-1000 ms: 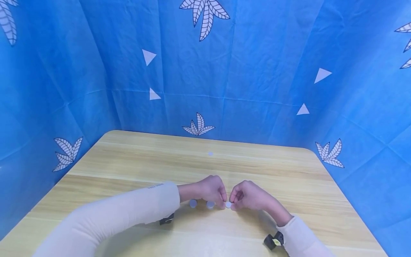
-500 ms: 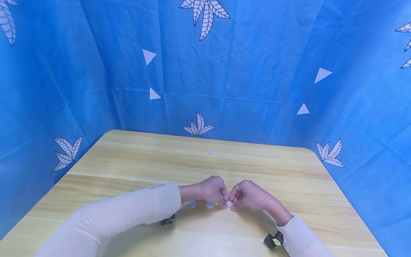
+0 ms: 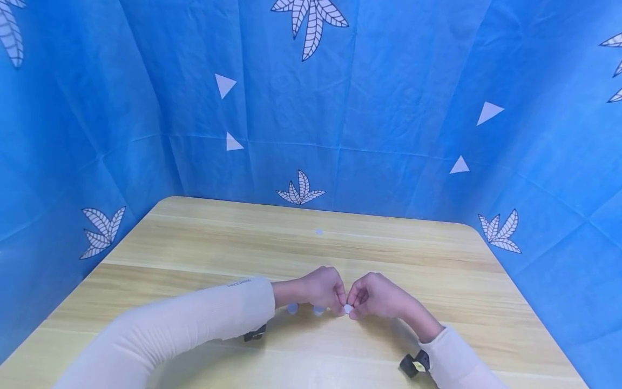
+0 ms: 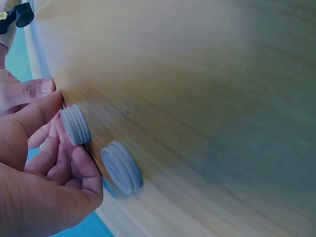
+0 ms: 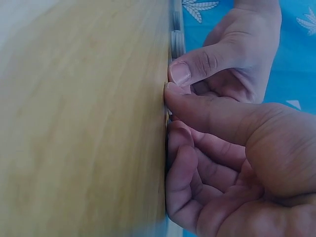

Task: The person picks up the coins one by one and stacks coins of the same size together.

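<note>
Three small pale grey round pieces lie in a row on the table in the head view: a left one, a middle one and a right one. My left hand and right hand meet at the right piece, thumbs and fingertips pinching its edge from either side. In the left wrist view, the nearer stack of grey discs and another disc stack stand beside my left hand. The right piece is hidden by fingers in both wrist views.
The wooden table has rounded far corners. Near its far edge lies a tiny pale spot or disc. A blue patterned curtain surrounds the table at the back and sides. Black wrist cameras hang under the sleeves.
My left hand has edged slightly right, closing the gap to my right hand. The right piece has shifted a little to the right with it; my right hand has barely moved.
</note>
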{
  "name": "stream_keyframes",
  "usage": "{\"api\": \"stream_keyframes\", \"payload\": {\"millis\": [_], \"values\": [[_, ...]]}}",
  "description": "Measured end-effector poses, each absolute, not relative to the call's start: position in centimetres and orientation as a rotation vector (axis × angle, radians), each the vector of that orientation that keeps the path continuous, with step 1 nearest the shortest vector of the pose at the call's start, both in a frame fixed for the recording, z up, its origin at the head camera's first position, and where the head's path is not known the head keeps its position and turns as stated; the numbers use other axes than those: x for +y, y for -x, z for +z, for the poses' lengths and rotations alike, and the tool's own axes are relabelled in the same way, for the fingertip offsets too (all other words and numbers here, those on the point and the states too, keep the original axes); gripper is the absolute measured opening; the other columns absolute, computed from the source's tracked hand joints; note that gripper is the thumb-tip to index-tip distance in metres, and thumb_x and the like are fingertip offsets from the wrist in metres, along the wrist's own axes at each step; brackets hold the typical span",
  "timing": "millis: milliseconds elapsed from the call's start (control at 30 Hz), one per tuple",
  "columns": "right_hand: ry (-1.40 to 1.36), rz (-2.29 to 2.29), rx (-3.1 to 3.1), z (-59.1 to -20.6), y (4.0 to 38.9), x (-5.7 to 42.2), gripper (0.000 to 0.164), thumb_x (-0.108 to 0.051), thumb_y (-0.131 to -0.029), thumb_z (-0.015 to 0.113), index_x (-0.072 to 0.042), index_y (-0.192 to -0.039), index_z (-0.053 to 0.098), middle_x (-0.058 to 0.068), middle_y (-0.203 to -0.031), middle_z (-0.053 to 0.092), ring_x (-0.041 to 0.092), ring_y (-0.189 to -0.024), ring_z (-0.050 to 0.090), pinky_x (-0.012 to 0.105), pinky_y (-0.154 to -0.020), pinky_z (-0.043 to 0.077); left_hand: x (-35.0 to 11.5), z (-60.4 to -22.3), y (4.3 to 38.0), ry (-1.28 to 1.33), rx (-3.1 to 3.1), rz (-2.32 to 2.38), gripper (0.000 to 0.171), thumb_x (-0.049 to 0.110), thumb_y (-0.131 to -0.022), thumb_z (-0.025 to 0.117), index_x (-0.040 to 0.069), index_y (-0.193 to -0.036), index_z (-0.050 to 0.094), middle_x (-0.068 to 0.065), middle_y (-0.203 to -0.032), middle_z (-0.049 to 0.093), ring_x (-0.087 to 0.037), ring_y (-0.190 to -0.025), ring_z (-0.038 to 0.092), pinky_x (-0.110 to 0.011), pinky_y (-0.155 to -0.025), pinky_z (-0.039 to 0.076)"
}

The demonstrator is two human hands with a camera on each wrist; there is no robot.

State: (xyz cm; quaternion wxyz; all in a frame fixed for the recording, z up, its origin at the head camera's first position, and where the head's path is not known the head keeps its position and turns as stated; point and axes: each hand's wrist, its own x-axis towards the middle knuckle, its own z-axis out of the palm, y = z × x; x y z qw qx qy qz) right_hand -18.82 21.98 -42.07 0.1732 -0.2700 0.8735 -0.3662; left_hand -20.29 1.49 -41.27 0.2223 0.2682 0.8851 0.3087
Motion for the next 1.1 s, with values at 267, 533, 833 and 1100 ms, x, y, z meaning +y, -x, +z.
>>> {"api": "stream_keyframes", "payload": {"millis": [267,533,833,1100], "values": [[0.74,-1.011,2.483,-41.9,18.7,21.9,0.017,-0.006,-0.078,0.086,-0.011,-0.087,0.073,-0.005,-0.079,0.071,0.012,-0.074,0.067,0.026,-0.07,0.057,0.5,-40.8,22.3,-0.753,2.427,0.907,0.01,0.007,-0.081,0.085,0.012,-0.082,0.076,0.007,-0.076,0.07,-0.01,-0.072,0.064,-0.025,-0.07,0.055],[0.723,-1.004,2.483,-41.6,18.7,21.9,0.017,-0.005,-0.077,0.086,-0.012,-0.087,0.073,-0.005,-0.078,0.07,0.014,-0.074,0.067,0.027,-0.07,0.057,-1.4,-40.6,27.3,-0.748,2.504,1.02,0.009,0.0,-0.085,0.077,0.008,-0.089,0.076,-0.001,-0.085,0.072,-0.015,-0.074,0.065,-0.026,-0.069,0.056],[0.691,-1.015,2.488,-41.8,18.9,21.7,0.017,-0.006,-0.078,0.087,-0.012,-0.087,0.073,-0.006,-0.078,0.069,0.015,-0.076,0.066,0.028,-0.07,0.057,-2.3,-41.3,31.7,-0.797,2.679,0.992,0.005,0.002,-0.088,0.075,0.007,-0.089,0.075,0.001,-0.083,0.071,-0.012,-0.075,0.062,-0.023,-0.072,0.053],[0.673,-1.021,2.481,-41.9,18.8,21.6,0.017,-0.006,-0.078,0.087,-0.012,-0.086,0.073,-0.005,-0.078,0.069,0.016,-0.076,0.066,0.028,-0.069,0.056,-1.7,-41.9,33.6,-0.764,2.795,0.951,0.008,0.002,-0.09,0.072,0.001,-0.098,0.074,-0.006,-0.095,0.071,-0.019,-0.086,0.061,-0.031,-0.085,0.054]]}}
